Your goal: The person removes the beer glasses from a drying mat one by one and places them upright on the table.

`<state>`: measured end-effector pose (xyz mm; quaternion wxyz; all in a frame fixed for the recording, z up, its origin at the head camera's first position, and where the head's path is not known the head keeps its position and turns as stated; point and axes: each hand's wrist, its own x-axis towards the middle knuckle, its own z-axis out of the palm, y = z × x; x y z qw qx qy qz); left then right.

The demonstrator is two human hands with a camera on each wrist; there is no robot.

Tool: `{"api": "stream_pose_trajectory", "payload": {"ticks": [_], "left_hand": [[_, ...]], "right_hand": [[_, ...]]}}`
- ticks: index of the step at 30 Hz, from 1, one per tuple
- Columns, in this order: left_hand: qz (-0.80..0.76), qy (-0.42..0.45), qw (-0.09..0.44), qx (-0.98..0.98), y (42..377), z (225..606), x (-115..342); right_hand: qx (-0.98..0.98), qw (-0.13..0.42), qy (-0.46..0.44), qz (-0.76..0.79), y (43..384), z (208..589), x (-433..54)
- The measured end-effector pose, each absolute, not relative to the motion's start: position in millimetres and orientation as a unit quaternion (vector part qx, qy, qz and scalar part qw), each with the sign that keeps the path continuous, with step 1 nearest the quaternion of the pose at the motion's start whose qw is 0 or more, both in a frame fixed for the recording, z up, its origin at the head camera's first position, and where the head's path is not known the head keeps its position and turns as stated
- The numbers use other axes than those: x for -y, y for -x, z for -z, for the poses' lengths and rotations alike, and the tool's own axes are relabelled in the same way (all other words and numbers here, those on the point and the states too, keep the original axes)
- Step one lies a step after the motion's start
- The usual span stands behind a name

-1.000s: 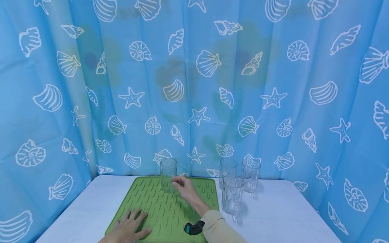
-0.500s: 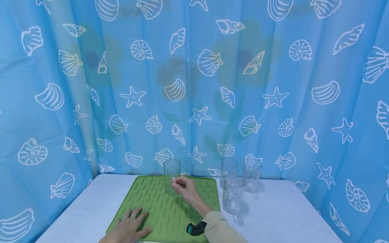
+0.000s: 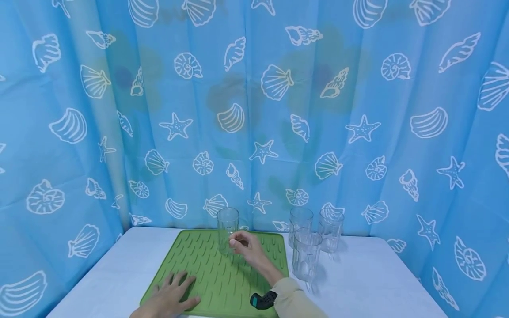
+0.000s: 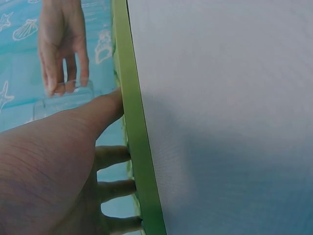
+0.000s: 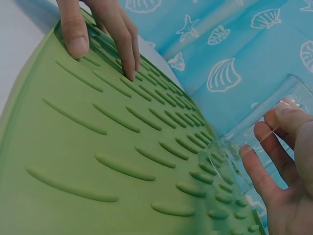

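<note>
A clear drinking glass is upright over the back part of a green ridged drying mat. My right hand grips this glass from the right, thumb and fingertips against its side. In the right wrist view the same glass shows between the thumb and fingers, its lower end close over the mat's ridges. Toward the mat's front left corner, my left hand rests with fingers spread and fingertips touching the mat. The left wrist view shows the left hand beside the mat's green edge.
Right of the mat, a group of three more clear glasses stands upright on the white table: a front glass, a back left glass and a back right glass. A blue shell-patterned curtain hangs around the table's back and sides.
The right hand and the glass in it have shifted slightly to the right over the mat. The left hand stays in place, and the three other glasses have not moved.
</note>
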<state>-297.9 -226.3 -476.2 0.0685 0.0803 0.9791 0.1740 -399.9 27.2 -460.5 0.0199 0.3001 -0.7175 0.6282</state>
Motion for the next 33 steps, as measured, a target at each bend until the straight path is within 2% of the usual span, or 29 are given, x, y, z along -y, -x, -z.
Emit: {"api": "stream_pose_trajectory", "payload": {"ticks": [9, 17, 33], "left_hand": [[-0.179, -0.080, 0.074, -0.978, 298, 478, 226], [-0.181, -0.074, 0.090, -0.976, 299, 477, 226], [-0.176, -0.080, 0.075, -0.978, 299, 478, 227]], "right_hand": [[0.724, 0.016, -0.290, -0.625, 399, 459, -31], [0.709, 0.044, -0.313, -0.630, 400, 449, -36], [0.722, 0.055, -0.304, -0.619, 393, 430, -42]]}}
